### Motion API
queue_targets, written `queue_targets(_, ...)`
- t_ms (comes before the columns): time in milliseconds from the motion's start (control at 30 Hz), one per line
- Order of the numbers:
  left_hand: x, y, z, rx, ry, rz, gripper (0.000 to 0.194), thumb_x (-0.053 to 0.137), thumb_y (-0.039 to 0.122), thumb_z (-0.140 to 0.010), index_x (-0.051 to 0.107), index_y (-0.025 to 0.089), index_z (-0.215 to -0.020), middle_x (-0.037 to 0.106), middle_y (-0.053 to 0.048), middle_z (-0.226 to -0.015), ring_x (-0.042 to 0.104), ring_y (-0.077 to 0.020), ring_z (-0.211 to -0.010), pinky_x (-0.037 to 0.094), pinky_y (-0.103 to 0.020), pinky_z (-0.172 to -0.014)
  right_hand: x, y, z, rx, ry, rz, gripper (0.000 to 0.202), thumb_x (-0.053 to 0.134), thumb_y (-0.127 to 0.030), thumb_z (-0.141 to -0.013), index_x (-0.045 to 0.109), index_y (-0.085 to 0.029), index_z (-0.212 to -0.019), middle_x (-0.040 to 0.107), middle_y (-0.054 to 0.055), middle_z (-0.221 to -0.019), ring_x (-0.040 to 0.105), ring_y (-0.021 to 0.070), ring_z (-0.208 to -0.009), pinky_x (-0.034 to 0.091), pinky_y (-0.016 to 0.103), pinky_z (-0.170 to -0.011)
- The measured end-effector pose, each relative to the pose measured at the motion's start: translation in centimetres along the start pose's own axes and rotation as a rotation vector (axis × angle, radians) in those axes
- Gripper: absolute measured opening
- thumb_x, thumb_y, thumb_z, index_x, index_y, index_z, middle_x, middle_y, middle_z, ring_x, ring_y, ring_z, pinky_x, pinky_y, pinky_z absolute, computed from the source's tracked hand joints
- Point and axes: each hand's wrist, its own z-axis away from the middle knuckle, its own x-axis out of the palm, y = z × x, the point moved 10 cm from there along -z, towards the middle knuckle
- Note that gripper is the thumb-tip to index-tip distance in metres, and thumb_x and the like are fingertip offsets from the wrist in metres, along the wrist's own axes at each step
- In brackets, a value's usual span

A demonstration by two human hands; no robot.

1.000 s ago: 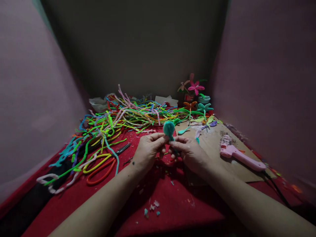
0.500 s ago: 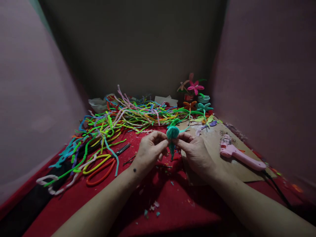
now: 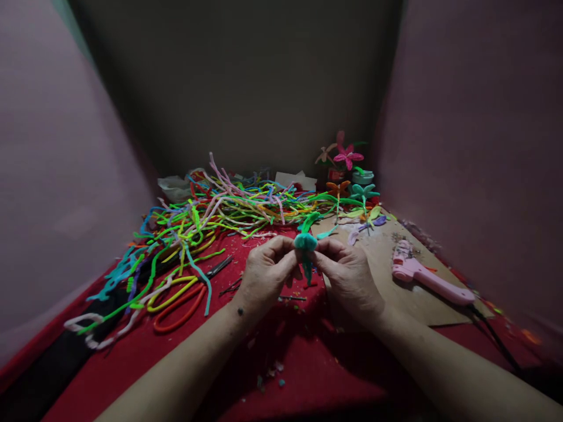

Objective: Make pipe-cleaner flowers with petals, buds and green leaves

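Between my two hands, over the middle of the red cloth, is a teal pipe-cleaner flower (image 3: pixel 305 241) with a green leaf-like part above it and a dark teal stem below. My left hand (image 3: pixel 270 266) pinches its left side between thumb and fingers. From the other side, the thumb and fingers of my right hand (image 3: pixel 347 269) close on it too. My fingertips hide part of the stem. Just behind my right fingers a thin teal petal (image 3: pixel 326 233) shows.
A heap of coloured pipe cleaners (image 3: pixel 246 205) spreads across the back and left. Scissors (image 3: pixel 189 293) with yellow and red handles lie left. A pink hot glue gun (image 3: pixel 431 278) rests on a brown board (image 3: pixel 378 305) at right. Finished flowers (image 3: pixel 348 157) stand at the back.
The teal flower has tipped and shifted slightly down and left in my fingers, so its round face looks flatter. More of the green part shows above it. Both hands keep their pinch.
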Motion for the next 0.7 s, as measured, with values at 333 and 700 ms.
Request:
queue_targets(333,0.3,0.8,0.3,0.040,-0.021,0.034,0.010,0.057,0.022,-0.078,0.059,0.012,-0.076,0.057,0.002,-0.052,0.048,-0.0062,-0.042,0.040,-0.019,-0.044,-0.1,-1.4,0.3,-0.158,0.003,0.092,0.009,0.060,-0.024,-0.076,0.063,-0.017,-0.072,0.058,0.001,-0.068,0.051,0.0130,-0.066,0.042,0.027,-0.063)
queue_targets(700,0.4,5.3,2.4,0.500,-0.033,-0.250,0.008,0.055,0.009,-0.079,0.061,0.013,-0.081,0.059,-0.001,-0.068,0.056,-0.0082,-0.058,0.047,-0.020,-0.057,-0.1,-5.7,2.2,-0.534,0.020,0.131,0.022,0.059,-0.003,-0.074,0.066,-0.022,-0.081,0.060,-0.001,-0.076,0.056,0.0126,-0.075,0.045,0.026,-0.069)
